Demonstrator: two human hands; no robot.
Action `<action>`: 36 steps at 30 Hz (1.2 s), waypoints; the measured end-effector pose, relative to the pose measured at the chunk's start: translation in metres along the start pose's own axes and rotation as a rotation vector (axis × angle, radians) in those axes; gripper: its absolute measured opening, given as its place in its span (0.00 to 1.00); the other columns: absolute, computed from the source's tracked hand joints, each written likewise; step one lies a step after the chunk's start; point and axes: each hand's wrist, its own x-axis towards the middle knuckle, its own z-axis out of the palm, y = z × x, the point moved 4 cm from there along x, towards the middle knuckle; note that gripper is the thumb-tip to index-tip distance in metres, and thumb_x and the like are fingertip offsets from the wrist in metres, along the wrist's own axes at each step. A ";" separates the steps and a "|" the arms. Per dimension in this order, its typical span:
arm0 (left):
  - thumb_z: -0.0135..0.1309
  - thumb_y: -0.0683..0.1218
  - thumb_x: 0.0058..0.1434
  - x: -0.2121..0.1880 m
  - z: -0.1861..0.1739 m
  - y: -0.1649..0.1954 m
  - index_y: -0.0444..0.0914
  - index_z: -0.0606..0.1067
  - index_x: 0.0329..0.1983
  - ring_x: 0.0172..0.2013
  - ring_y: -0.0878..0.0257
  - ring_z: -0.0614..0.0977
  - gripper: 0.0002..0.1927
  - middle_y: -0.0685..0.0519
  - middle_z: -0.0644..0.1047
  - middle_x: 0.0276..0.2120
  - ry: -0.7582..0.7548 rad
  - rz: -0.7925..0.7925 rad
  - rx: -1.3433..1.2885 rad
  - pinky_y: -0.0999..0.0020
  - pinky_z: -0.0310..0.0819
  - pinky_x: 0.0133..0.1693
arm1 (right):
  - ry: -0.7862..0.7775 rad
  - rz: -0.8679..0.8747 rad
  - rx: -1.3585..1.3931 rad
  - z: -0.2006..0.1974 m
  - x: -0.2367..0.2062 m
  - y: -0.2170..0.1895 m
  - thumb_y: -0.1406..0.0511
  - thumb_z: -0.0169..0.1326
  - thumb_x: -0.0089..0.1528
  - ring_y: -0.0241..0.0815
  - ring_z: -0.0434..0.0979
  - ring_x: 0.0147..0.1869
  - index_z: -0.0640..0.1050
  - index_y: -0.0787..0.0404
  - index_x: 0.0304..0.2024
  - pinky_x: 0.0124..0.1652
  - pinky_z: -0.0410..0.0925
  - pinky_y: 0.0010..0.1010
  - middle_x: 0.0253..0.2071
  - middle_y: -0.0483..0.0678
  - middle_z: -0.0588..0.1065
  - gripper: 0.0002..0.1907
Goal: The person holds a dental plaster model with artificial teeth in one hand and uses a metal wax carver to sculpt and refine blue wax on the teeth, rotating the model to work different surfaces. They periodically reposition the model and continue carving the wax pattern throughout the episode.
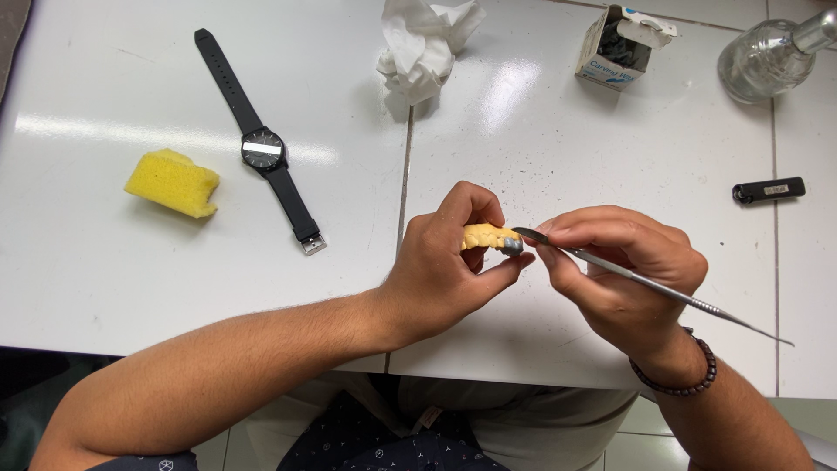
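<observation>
Head view: metal carving tool pointing upper-left

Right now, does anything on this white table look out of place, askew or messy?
Mildly. A crumpled white tissue lies loose at the far edge, and the small cardboard box sits askew with its flap open. A black wristwatch lies unbuckled beside a yellow sponge. Nothing looks spilled or broken.

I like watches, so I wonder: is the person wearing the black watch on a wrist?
No, the black wristwatch lies flat on the white table, beside the yellow sponge.
</observation>
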 end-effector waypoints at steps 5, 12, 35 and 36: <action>0.66 0.39 0.61 -0.001 -0.005 0.003 0.38 0.65 0.45 0.27 0.71 0.81 0.20 0.54 0.76 0.30 -0.006 0.071 0.048 0.76 0.73 0.25 | -0.026 0.091 0.074 0.001 -0.001 0.000 0.77 0.61 0.63 0.47 0.86 0.47 0.77 0.69 0.39 0.46 0.82 0.27 0.41 0.57 0.81 0.05; 0.64 0.37 0.59 -0.002 -0.008 0.005 0.37 0.65 0.46 0.30 0.64 0.84 0.20 0.51 0.77 0.31 -0.050 0.070 0.174 0.71 0.76 0.28 | -0.051 0.230 0.189 0.006 -0.004 0.005 0.77 0.59 0.64 0.51 0.87 0.52 0.75 0.67 0.33 0.49 0.84 0.31 0.36 0.58 0.81 0.06; 0.65 0.37 0.58 -0.001 -0.007 0.005 0.38 0.65 0.46 0.33 0.61 0.84 0.21 0.51 0.77 0.32 -0.061 0.083 0.236 0.68 0.79 0.30 | -0.080 0.276 0.153 0.009 -0.005 0.008 0.76 0.58 0.64 0.48 0.88 0.50 0.75 0.66 0.31 0.46 0.83 0.28 0.35 0.57 0.82 0.07; 0.65 0.37 0.58 -0.001 -0.007 0.004 0.38 0.66 0.46 0.33 0.61 0.84 0.20 0.51 0.77 0.32 -0.066 0.075 0.243 0.68 0.79 0.30 | -0.079 0.284 0.146 0.009 -0.005 0.008 0.76 0.58 0.63 0.48 0.88 0.50 0.75 0.66 0.31 0.44 0.83 0.28 0.35 0.57 0.82 0.07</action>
